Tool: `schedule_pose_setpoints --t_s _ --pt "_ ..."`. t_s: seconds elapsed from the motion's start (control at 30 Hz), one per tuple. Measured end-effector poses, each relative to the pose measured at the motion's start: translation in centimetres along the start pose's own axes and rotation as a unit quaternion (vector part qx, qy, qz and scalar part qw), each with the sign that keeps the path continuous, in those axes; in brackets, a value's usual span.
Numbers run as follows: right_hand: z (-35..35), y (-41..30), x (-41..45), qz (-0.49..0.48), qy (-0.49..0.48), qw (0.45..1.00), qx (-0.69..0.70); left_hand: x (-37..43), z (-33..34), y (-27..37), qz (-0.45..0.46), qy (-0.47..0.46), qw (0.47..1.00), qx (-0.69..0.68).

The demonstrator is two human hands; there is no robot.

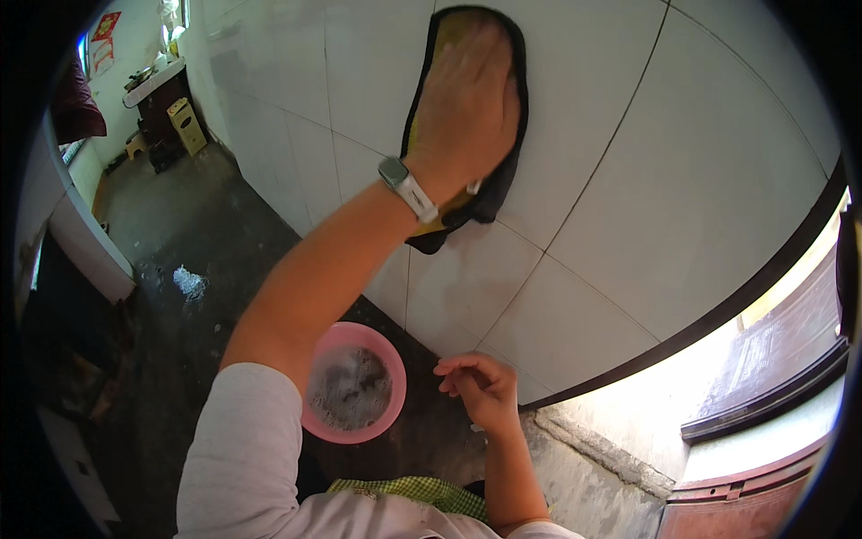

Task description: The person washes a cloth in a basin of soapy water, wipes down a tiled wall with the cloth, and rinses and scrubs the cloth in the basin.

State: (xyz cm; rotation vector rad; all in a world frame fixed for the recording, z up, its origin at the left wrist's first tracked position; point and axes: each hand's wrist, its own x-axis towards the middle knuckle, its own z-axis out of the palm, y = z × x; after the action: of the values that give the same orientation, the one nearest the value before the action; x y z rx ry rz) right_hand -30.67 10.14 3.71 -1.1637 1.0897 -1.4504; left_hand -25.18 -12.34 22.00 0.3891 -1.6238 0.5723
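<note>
My left hand [466,101] lies flat on a yellow cloth with a black border [431,232], pressing it against the white tiled wall [606,222]. The cloth's lower edge sags in folds below my wrist. A watch with a light band [408,188] is around that wrist. Lower down, my right hand [479,387] hovers in front of the wall's base with its fingers loosely curled and nothing in them. To its left, a pink plastic basin [399,391] stands on the dark floor, holding cloudy water with suds.
Left of the basin, a crumpled whitish scrap [190,283] lies on the wet-looking floor [202,222]. A counter [155,84] and a yellowish box [186,126] stand at the far end. At right, the wall ends at a dark edge [673,337] beside a bright doorway.
</note>
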Motion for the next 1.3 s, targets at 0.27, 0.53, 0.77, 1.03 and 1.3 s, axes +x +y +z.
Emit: schedule_pose_setpoints --t_s 0.27,0.53,0.77,1.03,1.3 --pt "0.4 -0.6 0.5 -0.006 0.017 1.0 -0.02 -15.7 1.1 3.9 -0.046 -0.181 0.98 -0.068" --pt "-1.2 0.5 0.4 0.009 0.045 0.999 -0.001 0.8 2.0 -1.6 -0.083 -0.009 0.993 0.082" --pt "-1.0 1.2 1.4 0.01 0.021 1.0 0.011 3.8 1.8 2.4 -0.07 -0.236 0.957 0.156" --pt "-1.0 0.2 1.8 0.014 0.055 0.998 0.002 -14.6 1.8 7.3 0.077 -0.19 0.976 -0.072" --pt "-1.4 0.8 1.2 0.02 0.049 0.999 -0.009 -2.2 1.6 5.5 0.018 -0.027 0.996 -0.088"
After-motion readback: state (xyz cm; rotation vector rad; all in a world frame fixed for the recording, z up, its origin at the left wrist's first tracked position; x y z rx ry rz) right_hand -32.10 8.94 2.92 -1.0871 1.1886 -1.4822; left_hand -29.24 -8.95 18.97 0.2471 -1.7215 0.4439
